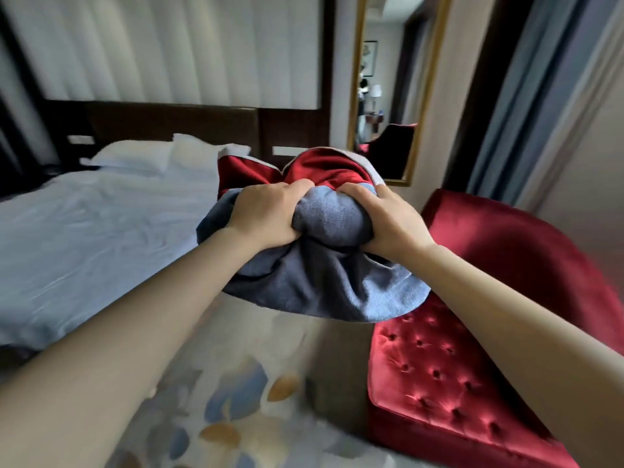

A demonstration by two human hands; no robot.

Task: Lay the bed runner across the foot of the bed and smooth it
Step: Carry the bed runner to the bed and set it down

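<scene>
The bed runner (324, 282) is a bunched bundle of blue-grey cloth with a red face, held in the air in front of me. My left hand (266, 214) grips its left side and my right hand (388, 221) grips its right side, fingers dug into the folds. The bundle hangs over the floor between the bed and a red chair, just right of the bed's near side. The bed (101, 231) has a white, slightly wrinkled duvet, with white pillows (135, 157) at the dark headboard.
A red tufted armchair (472, 349) stands close on the right. A patterned carpet (219, 400) covers the floor below my arms. A gold-framed mirror (388, 96) leans on the far wall, and blue-grey curtains (513, 96) hang at the right.
</scene>
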